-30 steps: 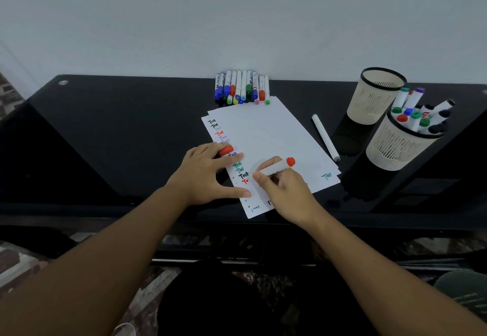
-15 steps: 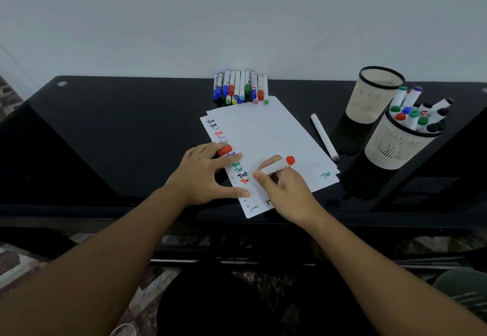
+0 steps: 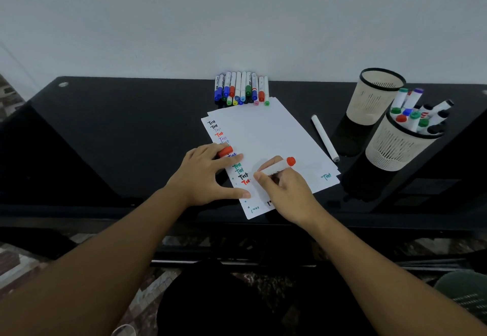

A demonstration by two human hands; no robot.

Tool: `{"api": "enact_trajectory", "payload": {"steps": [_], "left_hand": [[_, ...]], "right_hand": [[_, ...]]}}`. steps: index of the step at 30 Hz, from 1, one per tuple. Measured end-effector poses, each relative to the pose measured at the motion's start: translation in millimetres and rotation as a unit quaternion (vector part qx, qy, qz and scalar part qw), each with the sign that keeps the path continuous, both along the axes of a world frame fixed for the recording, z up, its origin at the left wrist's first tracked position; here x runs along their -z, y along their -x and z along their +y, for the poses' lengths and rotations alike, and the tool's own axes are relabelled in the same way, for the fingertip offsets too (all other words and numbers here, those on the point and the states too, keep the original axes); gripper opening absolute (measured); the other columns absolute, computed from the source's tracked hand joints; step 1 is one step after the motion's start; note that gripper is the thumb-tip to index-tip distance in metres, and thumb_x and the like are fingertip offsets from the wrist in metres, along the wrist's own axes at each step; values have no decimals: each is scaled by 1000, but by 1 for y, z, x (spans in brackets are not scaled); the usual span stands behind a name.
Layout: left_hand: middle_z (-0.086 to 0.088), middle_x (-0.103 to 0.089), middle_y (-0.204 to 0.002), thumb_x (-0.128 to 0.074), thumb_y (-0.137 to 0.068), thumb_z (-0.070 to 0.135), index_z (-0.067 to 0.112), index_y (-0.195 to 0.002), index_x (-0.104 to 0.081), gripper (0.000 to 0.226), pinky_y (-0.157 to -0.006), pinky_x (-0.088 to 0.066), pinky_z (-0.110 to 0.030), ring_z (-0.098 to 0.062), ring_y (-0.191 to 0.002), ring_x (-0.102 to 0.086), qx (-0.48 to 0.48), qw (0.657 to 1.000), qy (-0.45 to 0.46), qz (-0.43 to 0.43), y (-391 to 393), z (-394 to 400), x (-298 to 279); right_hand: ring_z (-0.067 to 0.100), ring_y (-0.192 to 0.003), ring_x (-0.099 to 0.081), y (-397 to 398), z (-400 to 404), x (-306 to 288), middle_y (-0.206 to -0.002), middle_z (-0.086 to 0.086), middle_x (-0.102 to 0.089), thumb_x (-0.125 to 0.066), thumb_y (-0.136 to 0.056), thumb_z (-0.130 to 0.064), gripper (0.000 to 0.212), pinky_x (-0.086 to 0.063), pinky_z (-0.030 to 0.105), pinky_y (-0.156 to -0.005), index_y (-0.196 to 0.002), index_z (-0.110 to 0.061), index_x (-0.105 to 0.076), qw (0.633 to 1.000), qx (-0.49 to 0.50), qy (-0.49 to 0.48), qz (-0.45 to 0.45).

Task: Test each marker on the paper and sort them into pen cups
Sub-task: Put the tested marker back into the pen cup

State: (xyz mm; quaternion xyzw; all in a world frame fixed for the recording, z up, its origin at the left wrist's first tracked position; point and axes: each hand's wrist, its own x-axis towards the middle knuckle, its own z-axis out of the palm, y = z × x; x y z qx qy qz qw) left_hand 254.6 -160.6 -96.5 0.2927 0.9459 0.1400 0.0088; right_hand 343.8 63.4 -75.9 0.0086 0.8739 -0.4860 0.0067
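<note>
two pen cups [image 3: 376,96], one loose marker [image 3: 324,137]

A home desk corner: glossy black table [image 3: 131,130], bare white wall [image 3: 237,19].

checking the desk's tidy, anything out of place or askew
One white marker lies loose on the table between the paper and the pen cups, apart from the marker row at the wall.

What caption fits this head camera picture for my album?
Right hand writes with a red marker on paper; left hand holds its red cap beside two pen cups.
</note>
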Motion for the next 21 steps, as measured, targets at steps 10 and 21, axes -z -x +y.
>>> {"api": "enact_trajectory", "payload": {"steps": [10,21], "left_hand": [[12,-20,-165,-32,-65,105,55,-151,-31,100,-124,-13,-52,-17,-152,-14,1,1000,9,1,0,-1,0],[8,-20,-166,-42,-66,102,57,-150,-33,96,-124,-14,-50,-18,-153,-16,2,1000,-28,1,-3,-2,0]], "right_hand": [[15,-89,-69,-1,0,1,-94,-2,-72,-54,-106,-41,20,-58,46,-84,-95,-24,-60,1000,-1,-24,13],[14,-87,-68,0,0,4,-91,-3,-71,-56,-105,-39,21,-58,43,-84,-99,-21,-61,999,15,5,32]]}}
